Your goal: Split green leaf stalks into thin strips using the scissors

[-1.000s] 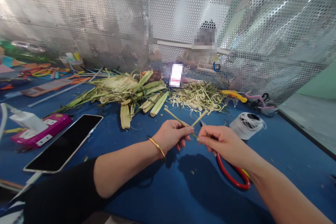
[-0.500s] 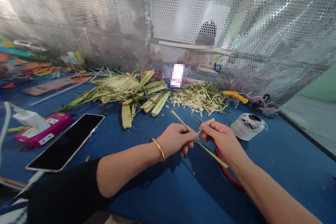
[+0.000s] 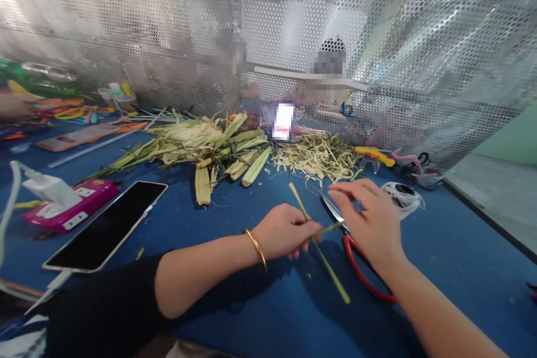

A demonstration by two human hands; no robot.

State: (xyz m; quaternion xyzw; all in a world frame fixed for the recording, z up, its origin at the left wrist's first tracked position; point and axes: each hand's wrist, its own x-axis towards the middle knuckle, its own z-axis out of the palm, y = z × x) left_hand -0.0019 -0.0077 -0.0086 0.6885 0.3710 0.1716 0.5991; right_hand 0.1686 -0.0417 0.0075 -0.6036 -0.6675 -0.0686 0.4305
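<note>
My left hand [image 3: 285, 229], with a gold bangle at the wrist, pinches two pale green plant strips between thumb and fingers. The longer strip [image 3: 331, 277] slants down to the right, and a shorter strip [image 3: 334, 227] crosses it, pointing right. My right hand [image 3: 371, 224] hovers just right of them, thumb and fingers apart, holding nothing that I can see. Partly under it on the table lie scissors with red handles [image 3: 349, 251], their blades pointing away. Behind the right hand stands a spool of white thread [image 3: 403, 196], partly covered by it.
Plant stalks and husks [image 3: 188, 140] are heaped at the back, beside shredded strips [image 3: 323, 156]. At left lie a phone [image 3: 107, 226] and a magenta power strip [image 3: 90, 207]. A perforated metal screen [image 3: 293, 17] borders the blue table [image 3: 243, 313]. Another person's hand [image 3: 17, 106] shows far left.
My right hand has let go of the shorter strip and opened, moving slightly right. The strips in my left hand have tilted and lowered, and more of the scissors now shows.
</note>
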